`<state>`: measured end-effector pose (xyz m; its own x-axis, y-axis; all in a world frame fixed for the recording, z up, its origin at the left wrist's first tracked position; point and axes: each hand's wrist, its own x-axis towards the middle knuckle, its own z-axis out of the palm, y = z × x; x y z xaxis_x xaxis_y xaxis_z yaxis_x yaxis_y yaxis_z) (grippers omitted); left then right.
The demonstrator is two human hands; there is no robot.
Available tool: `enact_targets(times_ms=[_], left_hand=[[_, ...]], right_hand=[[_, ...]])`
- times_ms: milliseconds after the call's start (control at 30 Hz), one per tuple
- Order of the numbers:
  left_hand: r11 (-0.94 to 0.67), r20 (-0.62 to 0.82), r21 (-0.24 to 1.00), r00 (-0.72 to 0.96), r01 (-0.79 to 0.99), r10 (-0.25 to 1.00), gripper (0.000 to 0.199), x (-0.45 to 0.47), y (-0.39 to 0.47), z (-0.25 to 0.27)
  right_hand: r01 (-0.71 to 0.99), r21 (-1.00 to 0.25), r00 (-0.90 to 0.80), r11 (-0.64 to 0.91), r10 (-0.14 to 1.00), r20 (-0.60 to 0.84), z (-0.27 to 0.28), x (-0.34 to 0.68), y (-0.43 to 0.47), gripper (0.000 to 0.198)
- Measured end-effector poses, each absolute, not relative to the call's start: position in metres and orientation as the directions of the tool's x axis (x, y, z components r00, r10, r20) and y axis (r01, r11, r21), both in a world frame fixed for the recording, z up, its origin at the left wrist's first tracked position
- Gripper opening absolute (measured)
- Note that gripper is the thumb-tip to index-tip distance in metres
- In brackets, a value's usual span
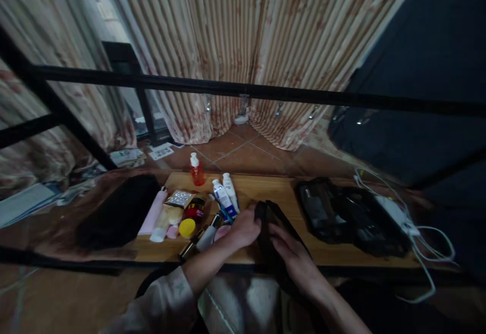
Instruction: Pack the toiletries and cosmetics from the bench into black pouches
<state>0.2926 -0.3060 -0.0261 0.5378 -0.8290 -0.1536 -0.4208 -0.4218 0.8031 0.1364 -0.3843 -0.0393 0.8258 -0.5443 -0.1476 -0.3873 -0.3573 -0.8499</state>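
Observation:
A black bag [271, 238], soft-sided, stands at the front edge of the wooden board [261, 187]. My left hand [247, 228] is closed on its left edge, with the fingertips partly hidden. Along the bag's right side my right hand [294, 255] grips the dark fabric. Left of the bag lie two white-and-blue tubes [225, 198], a jar with a yellow lid [187, 227], a dark red jar [195, 207] and a pink bottle [152, 213]. Behind them an orange pump bottle [197, 172] stands upright. A silvery packet [179, 198] rests among several small containers.
To the right lies an opened black mesh case [322, 210]. Beyond it is a white power strip [393, 212] with looped cables. A dark cloth bundle [119, 212] is at the left. A black metal rail [228, 88] crosses in front of striped curtains [228, 30].

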Motion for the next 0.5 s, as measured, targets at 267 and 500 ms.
enact_targets(times_ms=[267,500], left_hand=[[-0.414,-0.114,0.712,0.489,-0.566,-0.865,0.036,0.31,-0.298,-0.036],[-0.404,-0.074,0.692,0.498,-0.598,-0.864,0.033,0.305,-0.293,-0.028]], right_hand=[[-0.7,-0.507,0.689,-0.503,-0.661,-0.297,-0.042,0.126,-0.413,0.062],[-0.527,-0.347,0.844,-0.776,-0.432,-0.317,-0.04,0.16,-0.401,0.058]])
